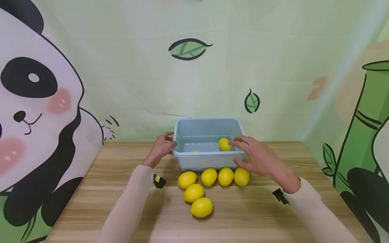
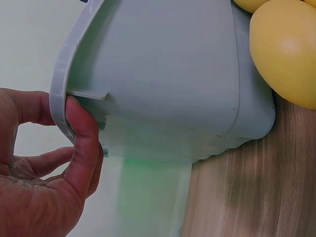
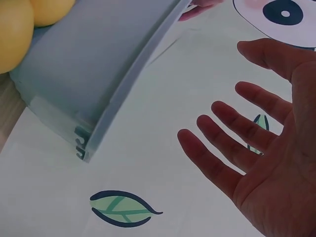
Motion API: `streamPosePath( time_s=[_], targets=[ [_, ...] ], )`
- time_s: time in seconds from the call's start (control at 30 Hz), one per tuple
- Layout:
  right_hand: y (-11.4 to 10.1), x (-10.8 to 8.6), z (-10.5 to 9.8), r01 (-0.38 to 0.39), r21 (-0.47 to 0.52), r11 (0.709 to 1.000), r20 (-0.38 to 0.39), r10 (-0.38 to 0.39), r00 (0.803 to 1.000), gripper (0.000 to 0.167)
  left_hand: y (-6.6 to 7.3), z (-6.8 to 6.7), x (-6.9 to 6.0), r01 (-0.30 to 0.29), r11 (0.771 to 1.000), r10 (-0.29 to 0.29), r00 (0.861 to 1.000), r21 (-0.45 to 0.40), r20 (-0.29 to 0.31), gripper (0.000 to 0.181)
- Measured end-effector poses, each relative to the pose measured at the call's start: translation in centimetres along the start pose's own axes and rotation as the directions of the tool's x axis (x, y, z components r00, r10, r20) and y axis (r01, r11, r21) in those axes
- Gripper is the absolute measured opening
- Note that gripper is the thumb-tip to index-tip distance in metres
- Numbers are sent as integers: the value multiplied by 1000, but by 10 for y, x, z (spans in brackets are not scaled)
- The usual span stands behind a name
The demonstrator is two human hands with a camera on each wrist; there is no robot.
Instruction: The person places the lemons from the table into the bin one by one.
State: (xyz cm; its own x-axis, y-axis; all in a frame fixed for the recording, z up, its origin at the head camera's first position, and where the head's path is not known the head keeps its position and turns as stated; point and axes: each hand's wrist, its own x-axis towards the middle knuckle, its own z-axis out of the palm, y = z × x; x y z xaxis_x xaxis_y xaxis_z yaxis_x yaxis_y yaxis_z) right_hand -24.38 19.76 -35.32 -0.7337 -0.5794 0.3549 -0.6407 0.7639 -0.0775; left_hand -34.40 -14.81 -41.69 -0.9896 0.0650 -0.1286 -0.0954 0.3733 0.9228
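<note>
A light blue plastic bin stands at the back of the wooden table. My left hand pinches its rim at the left side, thumb and finger on either face of the lip in the left wrist view. Over the bin's right front corner my right hand is spread and empty; the right wrist view shows its fingers apart. One lemon shows inside the bin, near those fingertips in the head view. The top of another lemon peeks above the front rim, the rest hidden.
Several lemons lie in a row along the bin's front. Two more, a middle lemon and a nearer lemon, trail toward the near edge. A printed cloth backdrop hangs behind the table.
</note>
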Motion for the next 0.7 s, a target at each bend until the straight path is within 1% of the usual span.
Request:
streamPosePath(
  time_s=[0.1, 0.33, 0.53, 0.7],
  targets=[
    [0, -7, 5, 18, -3, 1000, -12, -18, 1000, 49, 1, 0, 1, 6, 1000, -6, 1000, 8, -1, 61],
    [0, -24, 15, -3, -8, 1000, 3, 3, 1000, 49, 1, -1, 0, 8, 1000, -8, 1000, 9, 6, 61],
    [2, -37, 29, 2, -5, 1000, 33, -2, 999, 51, 1, -1, -1, 19, 1000, -19, 1000, 7, 4, 60],
    [7, -46, 43, 7, 8, 1000, 65, -7, 998, 50, 1, -1, -2, 8, 1000, -8, 1000, 3, 1, 60]
  ],
)
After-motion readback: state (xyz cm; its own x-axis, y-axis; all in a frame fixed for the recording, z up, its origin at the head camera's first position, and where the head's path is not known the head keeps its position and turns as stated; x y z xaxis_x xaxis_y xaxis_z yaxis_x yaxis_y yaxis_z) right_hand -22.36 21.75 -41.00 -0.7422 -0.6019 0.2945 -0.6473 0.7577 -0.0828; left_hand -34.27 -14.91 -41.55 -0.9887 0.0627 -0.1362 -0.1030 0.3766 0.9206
